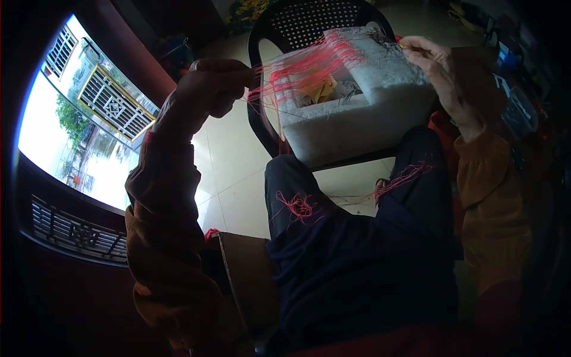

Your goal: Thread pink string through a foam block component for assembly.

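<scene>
Pink threads (pixel 309 65) stretch in a loose band over the opening of a white foam box (pixel 351 134). At their left end my left hand (pixel 217 86) is closed on them, raised above the floor beside the box. My right hand (pixel 431 59) is at the box's far right corner, fingers pinched around a small red and yellow thing too small to name. Dark strands (pixel 386 40) lie on the foam next to it. Inside the box are a yellow piece (pixel 321 90) and some greyish scraps. A tangle of pink thread (pixel 297 205) rests on my left thigh, with more on my right knee.
The box stands on a black plastic chair (pixel 257 44) in front of my knees. A cardboard box (pixel 244 268) is beside my left leg. At the right are a clear plastic container (pixel 518 113) and other items. An opening on the left shows a gate (pixel 116 101).
</scene>
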Available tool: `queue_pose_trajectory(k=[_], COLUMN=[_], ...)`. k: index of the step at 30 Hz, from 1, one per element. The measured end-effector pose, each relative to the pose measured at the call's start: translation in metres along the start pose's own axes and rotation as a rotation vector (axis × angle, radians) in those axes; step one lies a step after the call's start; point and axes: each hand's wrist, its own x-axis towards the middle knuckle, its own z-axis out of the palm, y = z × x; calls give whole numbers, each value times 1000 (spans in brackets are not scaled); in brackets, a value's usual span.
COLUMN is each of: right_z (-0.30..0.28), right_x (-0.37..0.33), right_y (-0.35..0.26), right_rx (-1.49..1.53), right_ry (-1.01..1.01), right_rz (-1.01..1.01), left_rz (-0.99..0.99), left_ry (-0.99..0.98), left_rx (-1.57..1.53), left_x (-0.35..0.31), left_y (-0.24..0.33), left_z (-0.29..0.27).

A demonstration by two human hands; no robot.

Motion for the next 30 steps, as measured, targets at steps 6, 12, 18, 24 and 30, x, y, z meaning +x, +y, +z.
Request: queue_pose_trajectory(k=[6,12,18,24,30], right_z=[75,127,131,125,120], right_x=[8,18,24,25,26], right_y=[-73,-99,-111,-109,-118], right_rx=[144,279,319,373,320], right_ry=[-227,-235,-227,-285,-294], right_rz=[-200,-170,-131,22,-59], left_rz=[-472,-458,-449,-391,-408], left_ry=[-64,-116,-137,-163,-145], left_rx=[-262,-162,-125,-144,-150], left_x=[1,19,10,11,10], left_y=[8,26,38,31,37], left_z=[-11,-13,-28,-21,-17])
